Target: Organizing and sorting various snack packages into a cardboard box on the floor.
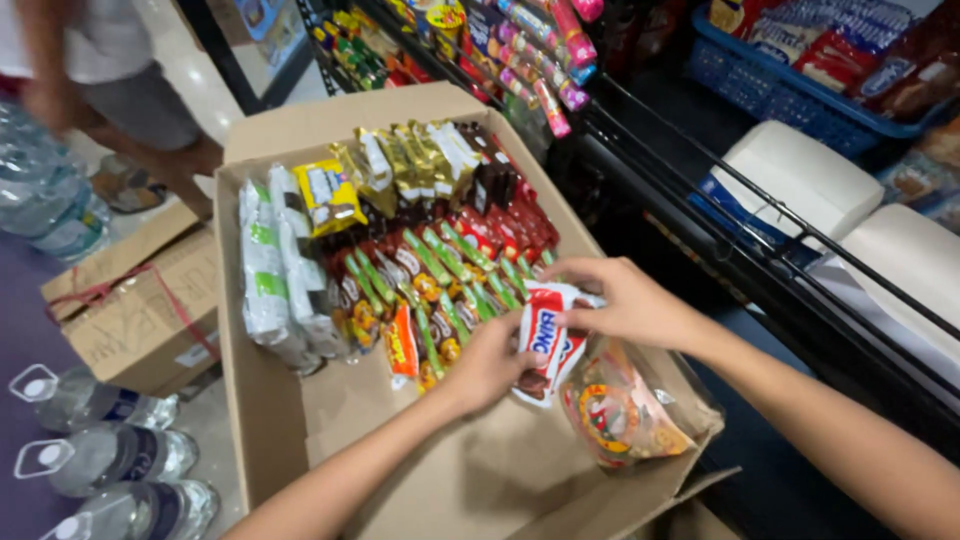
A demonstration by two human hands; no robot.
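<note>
Snack packet (545, 345), red and white, sat gripped between your left hand (490, 365) and right hand (625, 300), low in the cardboard box (270, 420). Clear bag (620, 410) lay just beside it; rows of candy bars (400, 250) filled the far end.

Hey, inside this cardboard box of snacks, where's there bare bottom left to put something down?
Bare cardboard shows in the near part of the box, between its left wall and the clear bag of sweets, below the left hand. The far half is crowded: white-green packs, gold wrappers, red packets. Both hands hold a red-and-white packet.
</note>
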